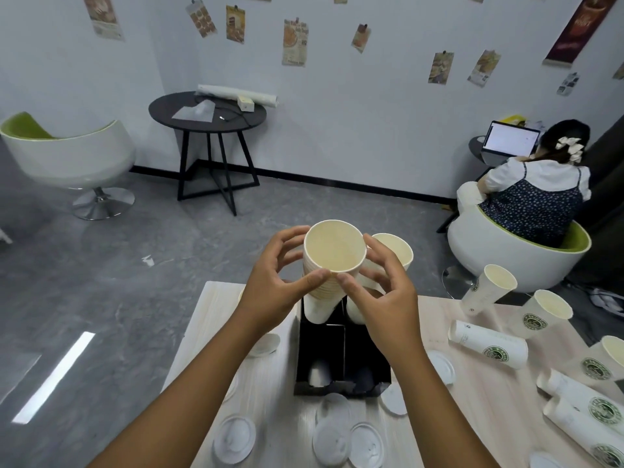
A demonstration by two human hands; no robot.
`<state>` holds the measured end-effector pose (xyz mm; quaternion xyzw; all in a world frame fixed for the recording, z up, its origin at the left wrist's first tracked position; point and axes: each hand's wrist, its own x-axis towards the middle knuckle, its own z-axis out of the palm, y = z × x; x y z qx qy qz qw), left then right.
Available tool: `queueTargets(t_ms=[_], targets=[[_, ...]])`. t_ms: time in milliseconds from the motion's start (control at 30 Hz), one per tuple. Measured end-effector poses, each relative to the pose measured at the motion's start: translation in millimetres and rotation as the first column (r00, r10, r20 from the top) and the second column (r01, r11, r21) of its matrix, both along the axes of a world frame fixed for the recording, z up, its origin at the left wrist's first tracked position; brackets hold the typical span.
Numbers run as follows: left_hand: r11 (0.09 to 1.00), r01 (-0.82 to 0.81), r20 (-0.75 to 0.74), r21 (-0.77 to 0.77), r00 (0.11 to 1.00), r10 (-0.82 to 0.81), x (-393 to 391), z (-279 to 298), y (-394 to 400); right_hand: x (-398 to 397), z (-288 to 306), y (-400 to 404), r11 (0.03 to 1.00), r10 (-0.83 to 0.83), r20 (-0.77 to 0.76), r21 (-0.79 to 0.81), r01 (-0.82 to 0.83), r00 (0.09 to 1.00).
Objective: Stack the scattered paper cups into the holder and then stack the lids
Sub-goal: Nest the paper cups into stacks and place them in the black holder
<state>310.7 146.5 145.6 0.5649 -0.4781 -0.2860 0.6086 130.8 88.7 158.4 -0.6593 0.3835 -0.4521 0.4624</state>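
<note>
Two hands at the stack of paper cups standing in the left slot of the black holder; left hand and right hand curled round the top cup, fingers pinching its rim from both sides; second cup stack in the right slot, just beside; loose cups upright and lying on the counter to the right; white lids scattered near the holder.
</note>
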Motion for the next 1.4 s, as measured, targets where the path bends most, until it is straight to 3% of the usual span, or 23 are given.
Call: queueTargets(t_ms=[700,900,1100,1233,1400], targets=[[0.993,0.049,-0.068,0.11,0.997,-0.041,17,-71,-29,22,-66,-13,0.989,-0.017,0.107,0.146,0.001,0.994],[0.999,0.014,-0.088,0.048,0.996,-0.01,14,-43,-15,19,-38,-3,0.995,-0.028,0.083,0.093,0.02,0.996],[0.997,-0.071,-0.08,-0.036,0.995,0.068,18,-11,36,20,-7,33,0.996,0.084,0.089,0.016,-0.086,0.992],[0.995,-0.099,-0.132,0.025,0.986,0.101,22,-39,68,29,-44,49,0.986,0.145,0.042,0.08,-0.148,0.988],[0.966,-0.143,-0.136,0.214,0.975,0.175,30,-99,89,37,-106,57,0.957,0.215,-0.041,0.209,-0.202,0.976]])
